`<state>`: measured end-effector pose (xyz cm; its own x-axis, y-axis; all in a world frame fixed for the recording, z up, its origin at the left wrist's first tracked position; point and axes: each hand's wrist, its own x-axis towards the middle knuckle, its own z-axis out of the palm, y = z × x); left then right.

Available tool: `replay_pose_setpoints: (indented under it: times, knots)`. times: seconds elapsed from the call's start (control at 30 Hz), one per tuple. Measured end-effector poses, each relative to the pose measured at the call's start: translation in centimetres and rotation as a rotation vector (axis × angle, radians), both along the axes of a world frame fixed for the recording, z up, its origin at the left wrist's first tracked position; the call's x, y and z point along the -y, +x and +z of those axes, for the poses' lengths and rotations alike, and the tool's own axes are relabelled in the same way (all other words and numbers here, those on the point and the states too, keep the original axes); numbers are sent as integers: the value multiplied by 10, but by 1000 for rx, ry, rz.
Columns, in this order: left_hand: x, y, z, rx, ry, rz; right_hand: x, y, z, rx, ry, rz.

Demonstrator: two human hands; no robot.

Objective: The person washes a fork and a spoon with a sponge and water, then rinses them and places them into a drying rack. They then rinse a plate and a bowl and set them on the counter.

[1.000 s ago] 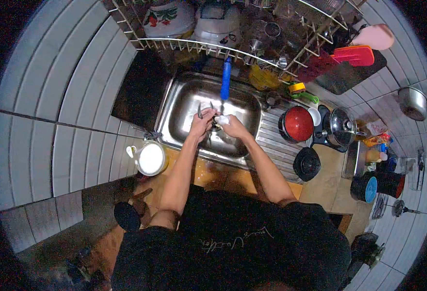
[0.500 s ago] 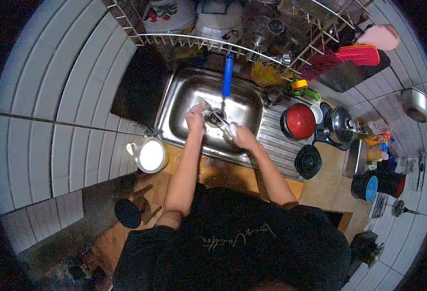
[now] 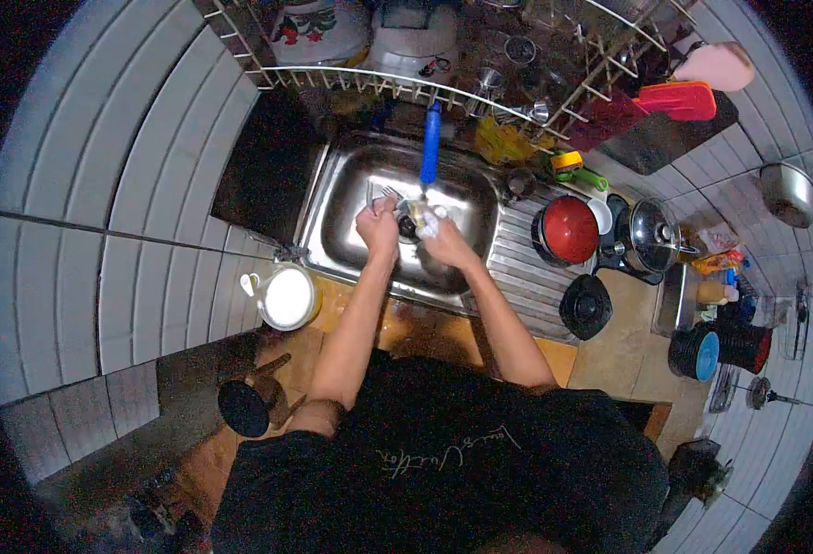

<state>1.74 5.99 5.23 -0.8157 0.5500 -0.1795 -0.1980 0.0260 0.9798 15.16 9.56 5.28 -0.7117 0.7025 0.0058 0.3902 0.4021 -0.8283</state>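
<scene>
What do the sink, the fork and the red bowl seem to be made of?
The sink: likely stainless steel, shiny, since its grey basin throws bright reflections. The fork in your left hand: probably metal, by its thin grey prongs, though too small to judge the finish. The red bowl: perhaps plastic with a slight gloss, going by its smooth, even colour; coated metal is possible.

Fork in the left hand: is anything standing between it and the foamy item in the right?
No separate obstacle shows between the fork in the left hand and the foamy item in the right hand. The blue tube sits beyond both hands; whether fork and item touch, I cannot tell.
</scene>
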Motion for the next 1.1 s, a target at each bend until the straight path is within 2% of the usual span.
replay_pose_setpoints:
  times: [0.1, 0.17, 0.27, 0.33, 0.47, 0.53, 0.57, 0.67, 0.73, 0.83, 0.9, 0.97, 1.03, 1.1]
  knots:
    - [-2, -4, -6, -11, -77, 25, 3, -1, -7, -15, 12, 95]
    - [-3, -8, -14, 13, -20, 37, 5, 0, -10, -18, 45, 90]
    - [0, -10, -15, -44, -80, 4, 8, 2, -13, -105, 55, 29]
    - [3, -8, -6, 4, -109, -41, 6, 6, -16, -80, -189, 7]
    - [4, -7, -7, 147, 30, -101, 2, 12, -41, -114, -176, -11]
    - [8, -12, -1, 264, 0, -301, 0, 14, -50, -42, -379, -53]
    - [9, -15, -3, 266, 0, -302, 3, 15, -45, -41, -379, -54]
    - [7, -16, -10, 233, 67, -356, 15, 5, -29, -162, -434, -162]
    - [3, -8, -9, 122, -11, -380, 19, -5, -28, -370, -642, -240]
    - [5, -6, 14, 147, 87, -355, 10, -10, -21, -433, -556, -134]
    - [6, -12, 25, 108, 29, -395, 9, -8, -26, -378, -501, -133]
    - [4, -11, 37, 103, 17, -243, 8, -3, -31, -320, -437, -125]
    - [2, -16, 27, 132, 70, -193, 15, 7, -38, -261, -461, -53]
    - [2, -22, 8, 57, 75, -160, 21, 17, -44, -250, -443, -79]
